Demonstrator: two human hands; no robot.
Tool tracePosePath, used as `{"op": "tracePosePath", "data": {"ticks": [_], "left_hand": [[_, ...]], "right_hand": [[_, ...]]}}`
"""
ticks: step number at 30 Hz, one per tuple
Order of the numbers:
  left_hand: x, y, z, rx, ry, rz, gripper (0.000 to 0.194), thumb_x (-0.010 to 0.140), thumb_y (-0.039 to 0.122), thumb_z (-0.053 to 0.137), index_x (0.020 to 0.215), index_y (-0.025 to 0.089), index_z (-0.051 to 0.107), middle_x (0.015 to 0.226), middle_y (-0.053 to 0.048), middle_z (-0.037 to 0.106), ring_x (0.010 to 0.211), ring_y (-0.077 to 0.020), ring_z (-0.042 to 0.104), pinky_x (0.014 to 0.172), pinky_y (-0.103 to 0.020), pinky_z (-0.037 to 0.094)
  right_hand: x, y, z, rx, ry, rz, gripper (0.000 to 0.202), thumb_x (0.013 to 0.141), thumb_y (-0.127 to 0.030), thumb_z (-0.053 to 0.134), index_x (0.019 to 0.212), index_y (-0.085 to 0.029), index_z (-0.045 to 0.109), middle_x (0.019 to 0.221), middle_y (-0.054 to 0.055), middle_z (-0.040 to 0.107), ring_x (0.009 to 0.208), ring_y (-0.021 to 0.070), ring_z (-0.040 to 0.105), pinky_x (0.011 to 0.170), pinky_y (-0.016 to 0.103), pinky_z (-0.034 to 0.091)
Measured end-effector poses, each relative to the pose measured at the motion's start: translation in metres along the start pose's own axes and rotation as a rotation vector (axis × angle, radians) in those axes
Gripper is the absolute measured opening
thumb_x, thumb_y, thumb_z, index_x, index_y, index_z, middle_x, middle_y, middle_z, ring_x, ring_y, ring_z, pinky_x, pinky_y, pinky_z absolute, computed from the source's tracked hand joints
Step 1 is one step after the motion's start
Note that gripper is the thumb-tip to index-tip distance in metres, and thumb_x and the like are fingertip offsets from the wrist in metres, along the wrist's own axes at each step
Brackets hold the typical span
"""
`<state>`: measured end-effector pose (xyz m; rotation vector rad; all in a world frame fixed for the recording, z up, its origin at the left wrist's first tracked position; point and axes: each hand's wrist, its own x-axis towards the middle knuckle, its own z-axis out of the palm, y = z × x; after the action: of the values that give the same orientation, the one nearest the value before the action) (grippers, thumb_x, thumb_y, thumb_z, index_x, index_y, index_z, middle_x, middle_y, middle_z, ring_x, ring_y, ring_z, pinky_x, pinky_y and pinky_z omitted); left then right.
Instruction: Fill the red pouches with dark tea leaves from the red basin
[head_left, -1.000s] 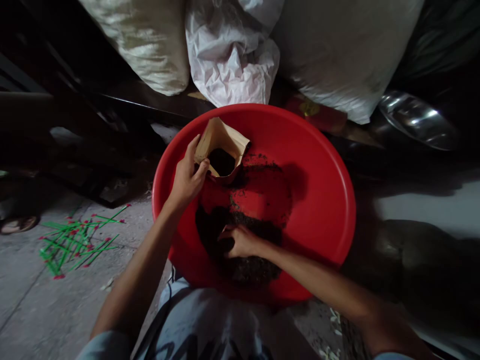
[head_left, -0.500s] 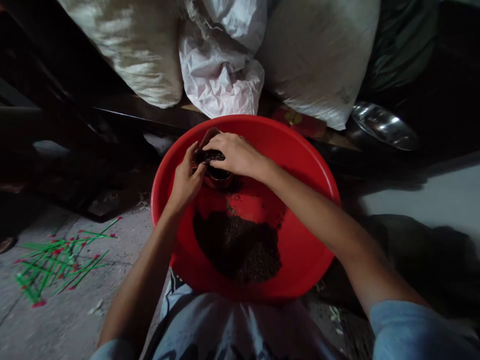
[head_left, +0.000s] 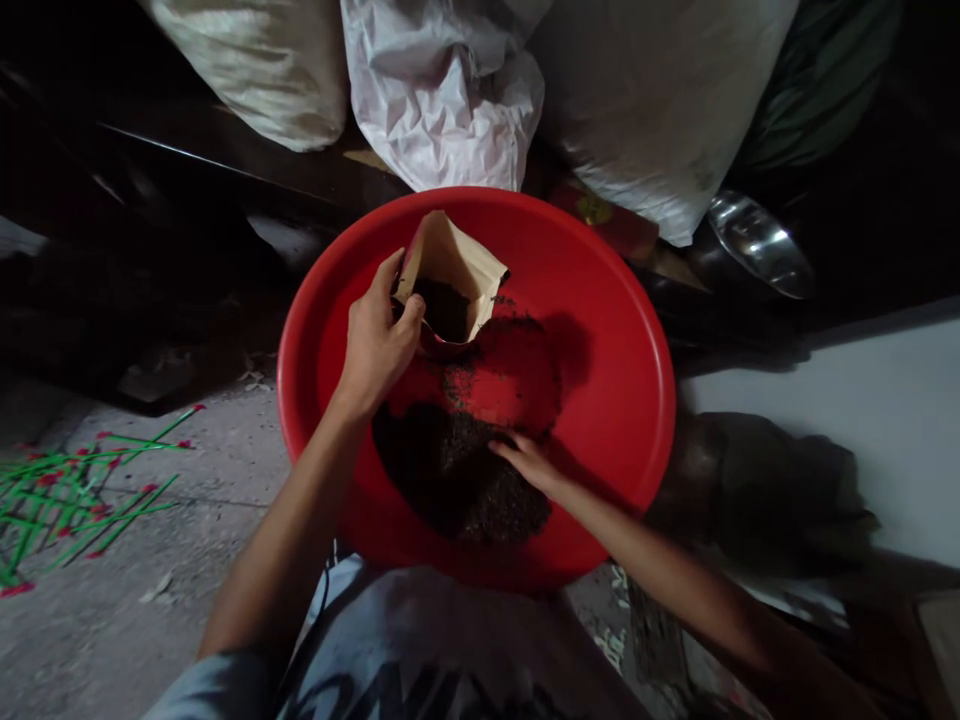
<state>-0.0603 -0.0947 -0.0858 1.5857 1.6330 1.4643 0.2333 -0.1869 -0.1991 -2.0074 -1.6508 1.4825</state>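
Observation:
A wide red basin (head_left: 611, 370) stands in front of me with a heap of dark, loose, dry material (head_left: 465, 490) in its near half, possibly tea leaves. My left hand (head_left: 382, 335) grips the left side of a paper pouch (head_left: 480, 268), which stands in the far part of the basin with its tan inside showing. Some of the same dark material lies inside the pouch. My right hand (head_left: 529, 462) touches the right side of the heap, its fingertips partly hidden in it. Nothing can be seen lifted in those fingers, which are stretched apart.
Behind the basin lean large pale sacks (head_left: 660, 110) and a white bag (head_left: 450, 110). A shiny metal bowl (head_left: 761, 245) sits at the back right. Thin green sticks with red ends (head_left: 82, 490) lie scattered on the floor at left.
My right hand has moved from the pouch's mouth down to the heap. The pouch's opening now shows wide, with my left hand still on it. The view has shifted slightly.

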Motion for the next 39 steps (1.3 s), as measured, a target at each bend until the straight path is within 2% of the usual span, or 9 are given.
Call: {"op": "tracePosePath", "data": {"ticks": [4,6,10,16,20,23,30,34,39], "left_hand": [[-0.002,0.001,0.000,-0.039,0.016,-0.011,0.040,0.099,0.042,0.065,0.136,0.027,0.066,0.141,-0.004,0.072,0.138,-0.0315,0.061,0.121,-0.043,0.049],[-0.003,0.001,-0.002,-0.040,0.005,-0.035,0.042,0.098,0.041,0.066,0.138,0.028,0.065,0.142,-0.004,0.071,0.139,-0.0316,0.060,0.121,-0.043,0.049],[-0.003,0.001,-0.008,-0.035,-0.058,-0.064,0.052,0.095,0.037,0.068,0.145,0.027,0.060,0.146,-0.006,0.068,0.134,-0.0315,0.063,0.120,-0.044,0.050],[0.003,-0.001,-0.005,0.009,-0.067,-0.028,0.057,0.090,0.026,0.068,0.146,0.023,0.059,0.145,-0.007,0.068,0.135,-0.0309,0.063,0.120,-0.042,0.049],[0.004,0.000,-0.005,0.057,-0.059,-0.001,0.059,0.088,0.023,0.067,0.146,0.020,0.059,0.144,-0.010,0.069,0.132,-0.0323,0.066,0.114,-0.042,0.053],[0.004,0.001,-0.008,0.069,-0.075,0.013,0.057,0.089,0.022,0.065,0.146,0.020,0.059,0.141,-0.010,0.071,0.125,-0.0301,0.070,0.109,-0.041,0.057],[0.005,0.003,-0.008,0.057,-0.102,0.005,0.058,0.087,0.016,0.065,0.145,0.017,0.059,0.129,-0.012,0.076,0.123,-0.0322,0.070,0.110,-0.047,0.056],[0.004,0.003,-0.011,0.001,-0.097,-0.006,0.057,0.088,0.016,0.063,0.145,0.019,0.058,0.140,-0.012,0.071,0.127,-0.0309,0.069,0.112,-0.050,0.056],[0.004,0.003,-0.018,-0.033,-0.057,-0.027,0.057,0.091,0.018,0.060,0.148,0.018,0.056,0.147,-0.015,0.067,0.129,-0.0297,0.069,0.112,-0.051,0.056]], "right_hand": [[-0.016,-0.008,0.032,-0.354,-0.290,-0.161,0.102,0.060,-0.061,0.097,0.152,-0.035,0.061,0.170,0.011,0.044,0.159,0.0415,0.035,0.128,0.060,0.029],[-0.026,-0.011,0.038,-0.563,-0.378,-0.247,0.110,0.056,-0.060,0.100,0.155,-0.038,0.058,0.175,0.013,0.033,0.160,0.0481,0.028,0.127,0.066,0.028],[-0.035,-0.011,0.039,-0.624,-0.281,-0.320,0.081,0.070,-0.047,0.093,0.145,-0.029,0.069,0.161,0.017,0.052,0.150,0.0396,0.049,0.126,0.056,0.036],[-0.026,-0.015,0.036,-0.522,-0.259,-0.301,0.060,0.068,-0.033,0.091,0.127,-0.025,0.080,0.143,0.013,0.069,0.131,0.0325,0.068,0.113,0.041,0.052],[-0.019,-0.028,0.026,-0.400,-0.203,-0.408,0.041,0.068,-0.023,0.085,0.109,-0.022,0.084,0.114,0.007,0.080,0.109,0.0266,0.075,0.101,0.036,0.056],[-0.023,-0.067,-0.002,-0.231,-0.097,-0.565,0.029,0.069,-0.023,0.082,0.098,-0.021,0.083,0.099,0.004,0.077,0.090,0.0207,0.073,0.088,0.032,0.057],[-0.036,-0.227,-0.100,-0.053,0.002,-1.067,0.023,0.078,-0.029,0.082,0.100,-0.023,0.078,0.100,-0.001,0.076,0.094,0.0180,0.071,0.091,0.033,0.057],[0.008,-0.280,-0.100,-0.072,0.111,-1.121,0.030,0.080,-0.027,0.080,0.109,-0.020,0.077,0.105,0.000,0.079,0.099,0.0186,0.072,0.096,0.034,0.058],[0.035,-0.291,-0.077,-0.022,0.215,-1.111,0.027,0.089,-0.028,0.073,0.115,-0.022,0.077,0.113,0.002,0.080,0.106,0.0187,0.073,0.102,0.036,0.059]]}}
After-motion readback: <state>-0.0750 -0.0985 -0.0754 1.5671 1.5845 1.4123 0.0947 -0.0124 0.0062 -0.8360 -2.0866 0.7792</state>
